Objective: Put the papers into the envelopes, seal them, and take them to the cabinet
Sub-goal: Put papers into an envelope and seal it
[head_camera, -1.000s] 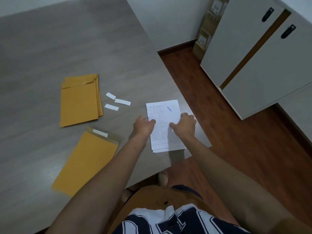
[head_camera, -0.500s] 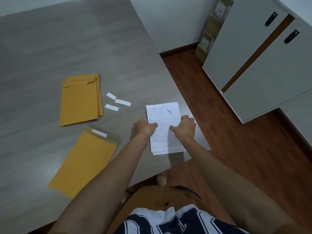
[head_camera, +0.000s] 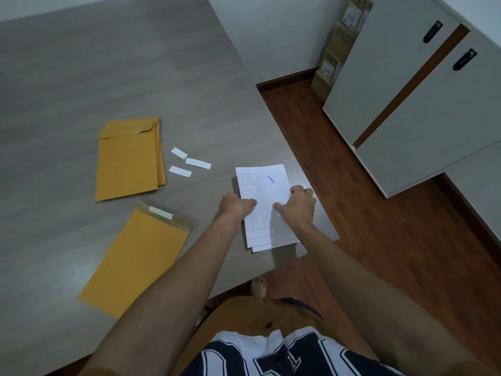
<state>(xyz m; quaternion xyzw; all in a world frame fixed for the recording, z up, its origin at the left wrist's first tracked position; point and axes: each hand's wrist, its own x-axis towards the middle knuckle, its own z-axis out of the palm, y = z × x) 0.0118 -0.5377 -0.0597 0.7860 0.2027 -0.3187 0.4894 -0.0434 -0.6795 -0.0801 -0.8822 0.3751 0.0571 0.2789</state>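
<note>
Two hands are on the papers, a small stack lying near the right front corner of the table. My left hand has its fingers curled onto the left edge of the stack. My right hand pinches the right edge, where the top sheet seems to lift a little.

I judge this step to be gathering sheets for the open envelope, which lies well to the left with its flap unfolded and a white strip on it. To do it well, I would square the sheets first, since the lower ones peek out unevenly at the near end. I would then lift them together with both hands so none slides off the table edge just beside them.

A stack of envelopes sits farther back, with three loose white strips beside it. I would carry the papers over these, not drag them through. Off to the right stands the cabinet.
</note>
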